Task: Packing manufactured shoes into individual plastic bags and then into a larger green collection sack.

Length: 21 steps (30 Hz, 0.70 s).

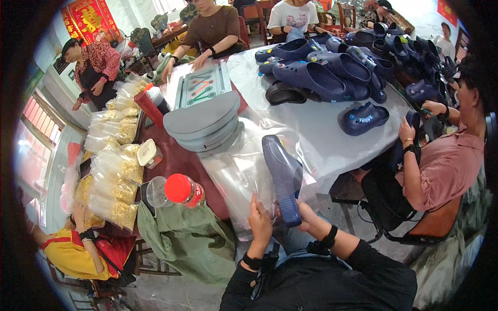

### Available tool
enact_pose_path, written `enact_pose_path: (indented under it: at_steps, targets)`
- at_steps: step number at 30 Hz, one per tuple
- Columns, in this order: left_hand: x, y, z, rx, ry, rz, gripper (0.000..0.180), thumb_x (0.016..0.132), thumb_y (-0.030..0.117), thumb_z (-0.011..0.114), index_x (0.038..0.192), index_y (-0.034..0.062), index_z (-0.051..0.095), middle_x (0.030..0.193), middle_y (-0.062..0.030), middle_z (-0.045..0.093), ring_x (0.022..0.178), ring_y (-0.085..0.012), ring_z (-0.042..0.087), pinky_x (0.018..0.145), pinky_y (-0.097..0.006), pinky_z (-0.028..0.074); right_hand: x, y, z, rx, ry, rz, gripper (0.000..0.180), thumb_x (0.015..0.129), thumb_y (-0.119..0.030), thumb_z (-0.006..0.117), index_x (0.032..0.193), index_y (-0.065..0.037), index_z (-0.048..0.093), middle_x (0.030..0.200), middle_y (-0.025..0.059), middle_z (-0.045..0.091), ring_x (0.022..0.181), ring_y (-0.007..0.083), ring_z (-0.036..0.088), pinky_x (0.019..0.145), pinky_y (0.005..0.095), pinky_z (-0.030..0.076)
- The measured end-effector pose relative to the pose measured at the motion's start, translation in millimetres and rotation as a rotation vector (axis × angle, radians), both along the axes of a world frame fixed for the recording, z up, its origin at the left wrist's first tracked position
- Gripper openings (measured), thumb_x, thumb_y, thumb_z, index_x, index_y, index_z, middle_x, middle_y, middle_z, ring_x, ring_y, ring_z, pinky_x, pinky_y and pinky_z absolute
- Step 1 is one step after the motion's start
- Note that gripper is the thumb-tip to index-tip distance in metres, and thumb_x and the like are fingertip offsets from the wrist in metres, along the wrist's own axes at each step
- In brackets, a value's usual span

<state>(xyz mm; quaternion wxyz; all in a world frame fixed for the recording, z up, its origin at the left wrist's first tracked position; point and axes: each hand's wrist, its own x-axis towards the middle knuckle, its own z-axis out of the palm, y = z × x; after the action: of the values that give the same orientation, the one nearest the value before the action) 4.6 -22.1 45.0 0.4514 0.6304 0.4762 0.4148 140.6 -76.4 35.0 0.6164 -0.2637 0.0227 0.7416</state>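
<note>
A navy foam clog is tilted with its ridged sole facing up, at the near edge of the table. My right hand is closed around its heel end from the right. Clear plastic bags lie flat around and under the clog, and how far the clog is inside one I cannot tell. Beside the clog's left edge, my left hand points its fingers upward and appears to pinch the edge of a clear bag; its fingertips are partly lost against the plastic. Another navy clog lies farther right on the white-covered table.
A pile of navy clogs covers the far right. Grey rounded panels are stacked at far left. A red-lidded jar, clear cups and bags of yellowish pieces stand left. A co-worker in pink sits at right; others work around the table.
</note>
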Motion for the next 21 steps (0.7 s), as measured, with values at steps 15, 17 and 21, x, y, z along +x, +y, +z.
enact_pose_path:
  at_steps: [15,17,21]
  targets:
    - [-12,-12,-10,-0.043,0.036,-0.015,0.05,0.096,0.02,0.048,0.135,-0.0063,0.034,0.075,-0.0159,0.06,0.067,-0.0147,0.057,0.061,-0.031,0.046,29,41,-8,-0.115,-0.473,-0.136,0.031,0.094,-0.024,0.051,0.112,0.001,0.053,0.095,0.0091,0.063,0.075,0.0209,0.064,0.064,0.0328,0.056]
    - [-13,-12,-11,-0.113,0.092,-0.038,0.05,0.095,0.019,0.048,0.135,-0.0077,0.033,0.077,-0.0172,0.062,0.069,-0.0167,0.059,0.062,-0.032,0.046,26,41,-4,-0.127,-0.438,-0.101,0.031,0.092,-0.022,0.053,0.112,0.002,0.052,0.093,0.0102,0.064,0.074,0.0218,0.065,0.062,0.0331,0.056]
    - [-11,-23,-5,0.232,0.142,-0.179,0.05,0.096,0.028,0.046,0.136,-0.0001,0.035,0.059,-0.0076,0.046,0.051,-0.0144,0.043,0.05,-0.03,0.037,28,39,-20,0.047,-0.402,-0.071,0.031,0.091,-0.023,0.055,0.109,0.003,0.054,0.09,0.0099,0.065,0.073,0.0205,0.065,0.063,0.032,0.056]
